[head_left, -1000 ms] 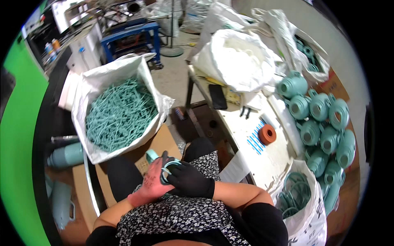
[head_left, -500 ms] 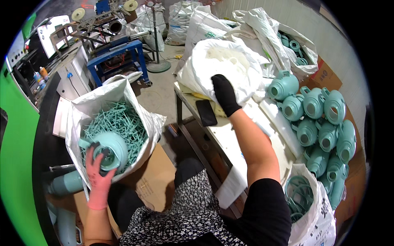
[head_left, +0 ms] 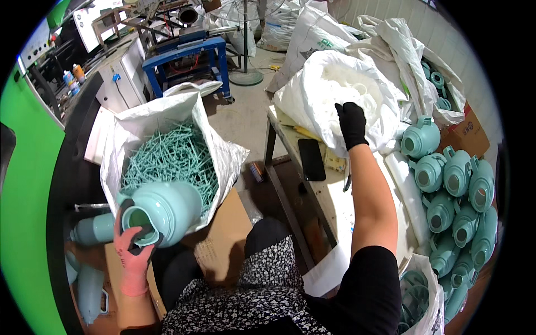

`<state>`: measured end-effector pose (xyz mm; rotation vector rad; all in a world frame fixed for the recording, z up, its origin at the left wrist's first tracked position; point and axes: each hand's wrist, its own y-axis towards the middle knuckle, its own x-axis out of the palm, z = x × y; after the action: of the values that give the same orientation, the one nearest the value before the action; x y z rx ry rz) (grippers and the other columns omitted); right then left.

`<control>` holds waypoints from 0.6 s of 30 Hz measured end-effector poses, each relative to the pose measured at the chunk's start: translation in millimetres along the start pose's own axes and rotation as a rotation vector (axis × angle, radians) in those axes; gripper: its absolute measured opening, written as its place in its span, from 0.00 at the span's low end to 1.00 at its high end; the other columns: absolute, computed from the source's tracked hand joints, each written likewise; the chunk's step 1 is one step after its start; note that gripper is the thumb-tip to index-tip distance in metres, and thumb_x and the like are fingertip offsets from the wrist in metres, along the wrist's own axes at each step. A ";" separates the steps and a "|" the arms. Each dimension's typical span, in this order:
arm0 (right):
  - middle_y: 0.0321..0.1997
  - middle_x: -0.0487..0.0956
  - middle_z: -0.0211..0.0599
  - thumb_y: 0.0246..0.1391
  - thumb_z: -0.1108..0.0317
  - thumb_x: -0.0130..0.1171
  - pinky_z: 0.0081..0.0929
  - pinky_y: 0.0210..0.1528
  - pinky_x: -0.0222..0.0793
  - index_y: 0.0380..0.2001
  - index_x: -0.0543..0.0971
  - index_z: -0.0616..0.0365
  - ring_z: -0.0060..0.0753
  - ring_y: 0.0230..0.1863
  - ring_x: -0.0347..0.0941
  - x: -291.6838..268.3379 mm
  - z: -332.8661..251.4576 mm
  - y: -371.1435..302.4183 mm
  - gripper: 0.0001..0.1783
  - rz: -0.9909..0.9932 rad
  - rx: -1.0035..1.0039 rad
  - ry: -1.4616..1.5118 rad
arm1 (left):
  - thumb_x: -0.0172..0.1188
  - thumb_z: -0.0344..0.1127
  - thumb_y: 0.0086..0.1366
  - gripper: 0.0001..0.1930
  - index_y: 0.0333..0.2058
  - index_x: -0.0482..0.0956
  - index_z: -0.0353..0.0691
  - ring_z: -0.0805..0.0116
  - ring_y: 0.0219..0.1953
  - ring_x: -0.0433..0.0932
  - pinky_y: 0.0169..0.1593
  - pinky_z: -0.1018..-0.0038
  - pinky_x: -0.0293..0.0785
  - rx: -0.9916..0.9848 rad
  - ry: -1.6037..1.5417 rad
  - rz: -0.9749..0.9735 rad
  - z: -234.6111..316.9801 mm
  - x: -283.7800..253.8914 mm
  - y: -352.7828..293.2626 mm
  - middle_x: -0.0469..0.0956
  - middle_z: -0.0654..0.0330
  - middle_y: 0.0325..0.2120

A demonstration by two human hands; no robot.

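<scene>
My left hand [head_left: 134, 248], in a pink glove with dark fingertips, grips the mouth of a teal plastic jug [head_left: 176, 209], its thumb and fingers about the rim. The jug lies tilted over a white woven sack [head_left: 229, 159] filled with thin teal plastic sticks [head_left: 170, 159], its opening toward me. My right hand [head_left: 352, 125], black-gloved, is at a white bag [head_left: 304, 92] of pale plastic rings [head_left: 360, 92]. Its fingers are bunched at the near side of the rings; what they hold, if anything, cannot be made out.
A black phone [head_left: 311, 160] lies on the white worktable [head_left: 335, 209] beside the bag. Several teal jugs [head_left: 441, 212] are stacked at the right, above a sack of teal curved parts [head_left: 414, 296]. A blue metal stand [head_left: 187, 58] is at the back. More jugs [head_left: 92, 293] lie lower left.
The jug has tipped, its mouth turning toward me and its body now showing to the right. My right hand's fingers have drawn together at the rings. The whole view has shifted.
</scene>
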<state>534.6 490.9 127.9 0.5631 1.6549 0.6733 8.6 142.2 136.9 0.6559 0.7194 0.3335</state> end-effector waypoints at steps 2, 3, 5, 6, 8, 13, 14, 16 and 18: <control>0.25 0.74 0.44 0.51 0.59 0.64 0.41 0.33 0.67 0.21 0.75 0.62 0.48 0.31 0.71 -54.3 -49.7 -17.3 0.16 0.019 -0.164 0.339 | 0.71 0.30 0.43 0.24 0.41 0.73 0.45 0.36 0.59 0.66 0.60 0.52 0.64 0.157 0.046 -0.021 22.9 -16.6 9.6 0.64 0.38 0.58; 0.25 0.73 0.43 0.50 0.62 0.65 0.39 0.32 0.66 0.22 0.74 0.62 0.47 0.30 0.70 -77.5 -78.8 -37.6 0.15 0.042 -0.174 0.482 | 0.72 0.34 0.45 0.23 0.40 0.74 0.44 0.38 0.59 0.66 0.60 0.53 0.64 0.213 0.036 -0.022 42.8 -21.8 18.2 0.64 0.38 0.58; 0.25 0.72 0.41 0.49 0.67 0.66 0.35 0.33 0.67 0.26 0.73 0.63 0.44 0.29 0.69 -120.8 -125.7 -94.6 0.12 -0.034 -0.170 0.622 | 0.73 0.37 0.46 0.28 0.47 0.72 0.47 0.37 0.59 0.66 0.60 0.51 0.64 0.255 -0.117 -0.046 71.1 -23.9 8.5 0.64 0.40 0.58; 0.26 0.72 0.41 0.49 0.69 0.66 0.33 0.33 0.67 0.28 0.73 0.63 0.43 0.29 0.69 -138.3 -139.7 -124.4 0.11 -0.120 -0.153 0.618 | 0.74 0.36 0.45 0.35 0.54 0.69 0.52 0.35 0.58 0.66 0.60 0.49 0.64 0.251 -0.259 -0.067 79.6 -24.2 0.1 0.64 0.41 0.59; 0.34 0.78 0.37 0.51 0.72 0.65 0.26 0.40 0.70 0.39 0.78 0.63 0.30 0.36 0.74 -156.6 -158.9 -186.1 0.12 -0.212 -0.059 0.827 | 0.75 0.44 0.45 0.46 0.63 0.60 0.45 0.36 0.60 0.64 0.61 0.47 0.61 0.308 -0.202 -0.429 95.9 -30.2 11.0 0.63 0.44 0.59; 0.39 0.77 0.48 0.43 0.78 0.62 0.37 0.40 0.71 0.41 0.76 0.62 0.46 0.39 0.75 -221.3 -207.2 -236.7 0.17 -0.514 -0.323 1.068 | 0.75 0.44 0.45 0.54 0.64 0.51 0.31 0.42 0.56 0.68 0.61 0.56 0.64 0.141 -0.196 -0.786 98.4 34.6 -25.2 0.67 0.43 0.55; 0.39 0.77 0.48 0.43 0.79 0.61 0.38 0.41 0.71 0.41 0.76 0.62 0.47 0.40 0.75 -233.4 -212.7 -242.1 0.18 -0.458 -0.551 1.078 | 0.74 0.45 0.45 0.54 0.64 0.51 0.29 0.42 0.55 0.69 0.59 0.57 0.65 0.158 -0.278 -0.739 92.1 52.7 -37.3 0.68 0.43 0.53; 0.38 0.76 0.48 0.42 0.79 0.60 0.40 0.41 0.70 0.39 0.75 0.62 0.49 0.40 0.74 -248.0 -222.0 -261.5 0.16 -0.626 -0.518 1.173 | 0.77 0.40 0.41 0.54 0.64 0.54 0.30 0.45 0.58 0.68 0.62 0.58 0.63 0.173 -0.351 -0.751 92.9 71.4 -48.1 0.70 0.46 0.55; 0.37 0.75 0.48 0.42 0.79 0.57 0.41 0.41 0.70 0.37 0.75 0.62 0.51 0.40 0.73 -256.7 -223.6 -271.7 0.15 -0.783 -0.490 1.174 | 0.77 0.40 0.42 0.51 0.62 0.58 0.30 0.44 0.58 0.68 0.62 0.57 0.63 0.166 -0.355 -0.875 102.1 81.8 -54.6 0.68 0.45 0.55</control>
<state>360.6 92.1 147.6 -1.0070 2.3896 0.8039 141.7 96.9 118.1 0.4812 0.6300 -0.6394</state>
